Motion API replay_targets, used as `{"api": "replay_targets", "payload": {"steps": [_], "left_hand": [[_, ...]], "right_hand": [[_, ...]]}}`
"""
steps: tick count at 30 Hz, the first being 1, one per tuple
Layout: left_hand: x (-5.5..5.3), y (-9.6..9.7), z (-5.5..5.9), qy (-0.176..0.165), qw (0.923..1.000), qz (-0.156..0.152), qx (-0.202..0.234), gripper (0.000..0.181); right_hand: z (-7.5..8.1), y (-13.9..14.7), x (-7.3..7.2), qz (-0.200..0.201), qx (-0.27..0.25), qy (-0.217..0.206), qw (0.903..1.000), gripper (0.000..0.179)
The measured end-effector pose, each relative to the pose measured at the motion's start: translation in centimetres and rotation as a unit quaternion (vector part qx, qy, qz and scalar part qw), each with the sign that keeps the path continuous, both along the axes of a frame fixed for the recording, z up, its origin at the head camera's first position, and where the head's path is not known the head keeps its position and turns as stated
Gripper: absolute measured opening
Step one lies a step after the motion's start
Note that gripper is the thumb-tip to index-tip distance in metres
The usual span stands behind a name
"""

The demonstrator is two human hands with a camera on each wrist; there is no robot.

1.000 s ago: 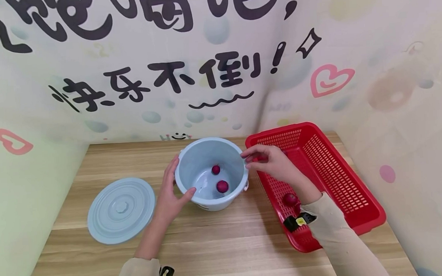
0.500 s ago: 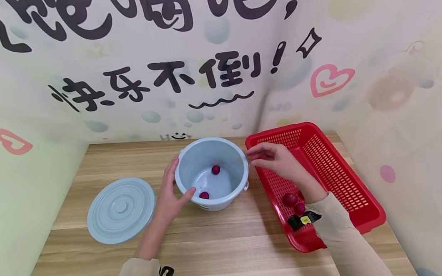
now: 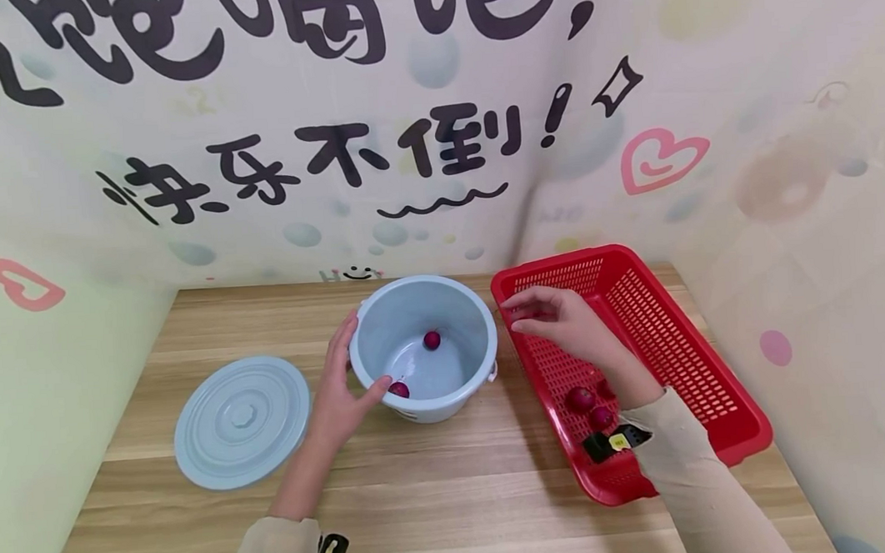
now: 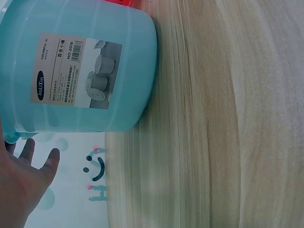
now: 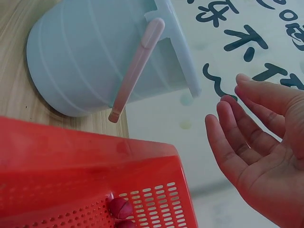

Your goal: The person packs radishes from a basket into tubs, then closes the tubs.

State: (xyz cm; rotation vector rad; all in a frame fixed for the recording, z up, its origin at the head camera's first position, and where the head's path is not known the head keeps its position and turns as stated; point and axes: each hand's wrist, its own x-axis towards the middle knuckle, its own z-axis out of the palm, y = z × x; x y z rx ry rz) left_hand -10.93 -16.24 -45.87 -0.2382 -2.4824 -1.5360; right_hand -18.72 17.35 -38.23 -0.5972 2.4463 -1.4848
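A light blue plastic bucket (image 3: 396,321) stands upright at the middle of the table. My left hand (image 3: 344,403) holds its left side, thumb over the rim and fingers along the outside. Two small dark red balls lie inside: one ball (image 3: 432,340) towards the back, another ball (image 3: 399,390) near the front wall, partly hidden by the rim. My right hand (image 3: 557,320) hovers over the red basket (image 3: 718,379), fingers loosely bent. Its palm faces the right wrist view with nothing in it. Several more dark red balls (image 3: 580,400) lie in the basket, some hidden under my forearm.
A round blue lid (image 3: 243,422) lies flat on the table to the left. The bucket's pale handle (image 5: 137,71) hangs down on the basket side. Behind the wooden table (image 3: 454,493) hangs a printed cloth (image 3: 417,77) with black lettering.
The front ball in the bucket has rolled left towards the front wall. My right hand has drawn back from the bucket rim to over the basket. My left hand stays put.
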Motion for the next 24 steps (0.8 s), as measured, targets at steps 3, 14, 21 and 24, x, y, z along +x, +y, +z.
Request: {"api": "replay_targets", "payload": {"steps": [3,14,21,24], "left_hand": [[0.0,0.0,0.0,0.000,1.0000,0.001,-0.002,0.092],[0.1,-0.1,0.0,0.003,1.0000,0.001,-0.006,0.093],[0.1,0.0,0.0,-0.001,1.0000,0.001,0.001,0.093],[0.1,0.0,-0.1,0.002,1.0000,0.001,-0.002,0.093]], "right_hand": [[0.0,0.3,0.2,-0.004,0.006,0.001,1.0000,0.034],[-0.5,1.6,0.6,-0.017,0.023,-0.004,0.9996,0.033],[-1.1,2.5,0.7,-0.015,0.021,0.000,0.9997,0.032],[-1.4,2.9,0.8,-0.013,0.016,-0.001,0.9998,0.030]]}}
